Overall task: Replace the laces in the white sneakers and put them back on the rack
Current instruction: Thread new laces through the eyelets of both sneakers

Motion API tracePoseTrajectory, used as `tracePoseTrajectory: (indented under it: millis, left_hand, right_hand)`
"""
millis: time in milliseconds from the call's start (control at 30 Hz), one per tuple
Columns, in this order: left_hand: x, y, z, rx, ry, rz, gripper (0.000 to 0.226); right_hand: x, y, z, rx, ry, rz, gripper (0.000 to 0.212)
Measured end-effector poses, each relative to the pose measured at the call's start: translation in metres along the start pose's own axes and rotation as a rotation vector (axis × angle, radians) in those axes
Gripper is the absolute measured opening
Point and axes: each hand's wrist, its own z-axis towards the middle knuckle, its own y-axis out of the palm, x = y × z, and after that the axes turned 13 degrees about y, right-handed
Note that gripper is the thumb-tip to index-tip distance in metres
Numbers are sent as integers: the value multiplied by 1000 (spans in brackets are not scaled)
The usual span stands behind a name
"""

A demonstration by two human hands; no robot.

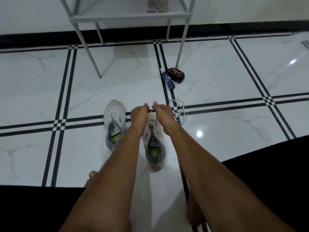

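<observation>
White laceless sneakers, left one (114, 122) and right one (154, 144), are sitting side by side on marble floor; left hand (138, 113) and right hand (161, 111) are pinching something small and dark above the right one, white lace (179, 108) lying just beside.

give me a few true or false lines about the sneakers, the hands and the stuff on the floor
1. Both sneakers sit on the rack. False: the left sneaker and right sneaker stand on the tiled floor, in front of the rack.
2. The left hand and right hand meet above the right sneaker's toe, pinching something small between them. True.
3. A loose white lace lies on the floor right of the hands. True.
4. The left sneaker is fully laced. False: its eyelets show no lace.
5. A black and red object lies by a rack leg. True.
</observation>
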Motion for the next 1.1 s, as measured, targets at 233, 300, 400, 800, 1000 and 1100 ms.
tracePoseTrajectory:
  millis: [233, 300, 400, 800, 1000, 1100]
  left_hand:
    - [116, -10, -24, -44, 213, 21, 24]
    - [139, -14, -30, -65, 246, 44, 25]
    - [182, -25, -50, -97, 334, 66, 25]
    - [341, -59, -115, -218, 716, 283, 29]
    - [350, -67, -116, -187, 746, 257, 28]
    - [353, -68, -118, -164, 762, 238, 29]
  right_hand:
    - [-118, -13, -58, 46, -35, 10, 24]
    - [-141, -20, -75, 44, -75, -40, 21]
    - [-174, -33, -112, 60, -119, -129, 16]
    - [-269, -80, -234, 4, -503, -332, 16]
    - [-274, -84, -231, 73, -649, -268, 30]
    - [-282, -82, -232, 82, -665, -187, 28]
